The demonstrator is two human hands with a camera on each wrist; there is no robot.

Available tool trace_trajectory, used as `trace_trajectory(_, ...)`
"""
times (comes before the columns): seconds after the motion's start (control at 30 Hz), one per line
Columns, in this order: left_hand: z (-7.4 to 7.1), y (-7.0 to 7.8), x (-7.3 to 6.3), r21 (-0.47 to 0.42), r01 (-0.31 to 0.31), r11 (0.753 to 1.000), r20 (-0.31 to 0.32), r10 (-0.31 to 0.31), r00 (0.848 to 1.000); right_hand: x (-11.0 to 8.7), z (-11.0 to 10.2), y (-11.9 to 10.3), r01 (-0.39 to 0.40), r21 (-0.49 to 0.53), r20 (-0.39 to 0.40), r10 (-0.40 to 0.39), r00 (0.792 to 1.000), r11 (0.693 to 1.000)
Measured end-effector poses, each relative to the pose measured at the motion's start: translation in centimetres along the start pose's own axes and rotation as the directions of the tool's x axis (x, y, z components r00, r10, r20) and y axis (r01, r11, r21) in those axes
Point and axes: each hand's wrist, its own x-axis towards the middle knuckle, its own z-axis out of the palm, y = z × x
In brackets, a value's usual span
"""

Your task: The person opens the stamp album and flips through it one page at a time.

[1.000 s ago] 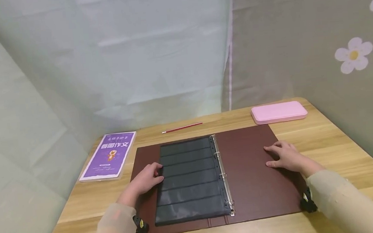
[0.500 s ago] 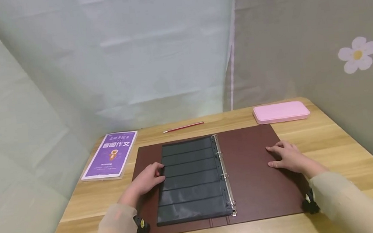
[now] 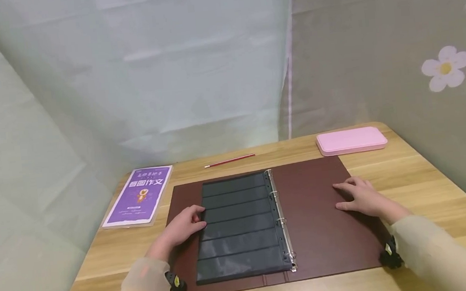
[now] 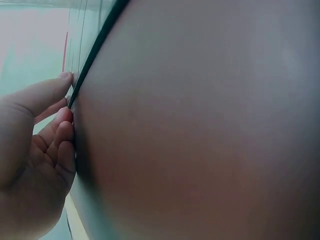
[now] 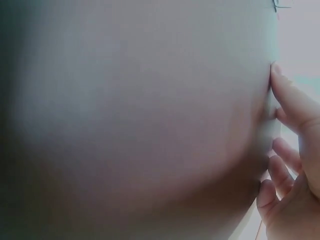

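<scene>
An open brown ring binder lies flat on the table in the head view. Black pocket pages with several horizontal strips lie on its left side, held along the metal rings. At the outer edge of these pages rests my left hand, its thumb and index fingertips touching the edge. The left wrist view shows the left hand with its other fingers bent loosely against the brown cover. My right hand rests on the right cover, fingertips down, holding nothing; its fingers are relaxed.
A purple booklet lies at the left of the wooden table. Behind the binder is a red pencil, and a pink pencil case sits at the back right. Cloth curtains hang behind and beside the table.
The head view has shifted slightly. Both hands, the binder and its pages keep their places relative to one another.
</scene>
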Motion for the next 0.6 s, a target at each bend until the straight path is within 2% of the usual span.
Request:
trace_trajectory(0.3, -0.4, 1.2, 0.8, 0.042, 0.005, 0.999, 0.01, -0.006, 1.0, 0.0, -1.7, 1.0, 0.034, 0.027, 0.037, -0.035, 0.999, 0.999)
trace_trajectory(0.43, -1.1, 1.5, 1.7, 0.078, 0.012, 0.997, -0.037, -0.009, 0.999, 0.1, -2.5, 1.0, 0.03, 0.032, 0.028, -0.031, 0.999, 0.999)
trace_trajectory(0.6, -2.2, 2.0, 2.5, 0.168, 0.058, 0.984, -0.092, -0.042, 0.995, 0.8, -3.2, 1.0, 0.009, -0.057, -0.022, -0.011, 1.0, 0.998)
